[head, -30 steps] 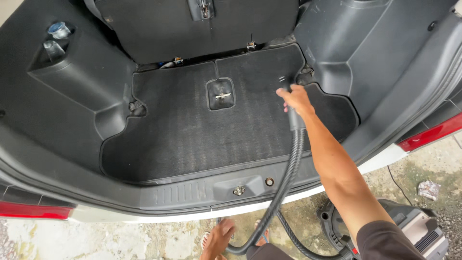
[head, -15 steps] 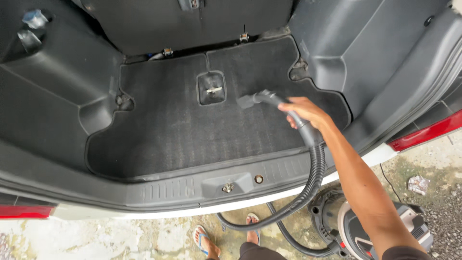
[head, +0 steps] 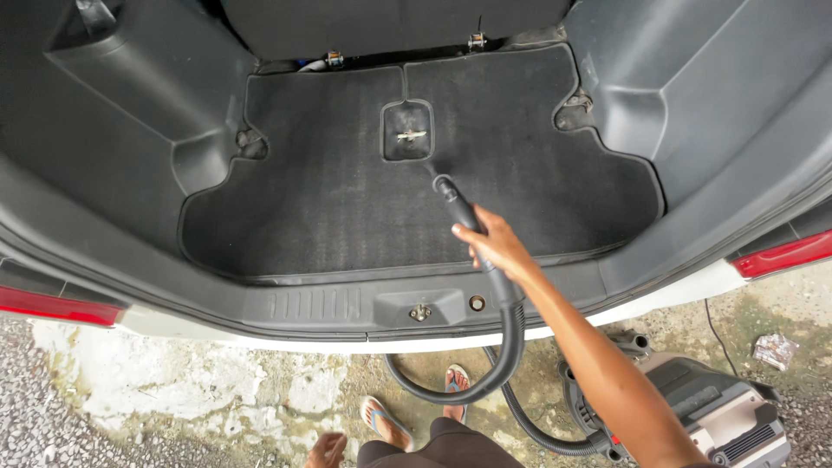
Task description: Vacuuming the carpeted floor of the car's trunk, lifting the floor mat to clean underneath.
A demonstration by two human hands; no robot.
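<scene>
A dark carpet mat [head: 347, 199] covered the boot floor. The vacuum nozzle [head: 447, 186] rested on it, just below a small recessed latch [head: 407, 132].

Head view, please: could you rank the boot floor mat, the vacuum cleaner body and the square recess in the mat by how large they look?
1. Boot floor mat, by far the largest.
2. Vacuum cleaner body, partly cut off by the frame and nearer the camera.
3. Square recess, smallest.

Red tail lamps [head: 784, 253], crumpled wrapper [head: 776, 350] and flip-flops [head: 386, 419] on gravel.
</scene>
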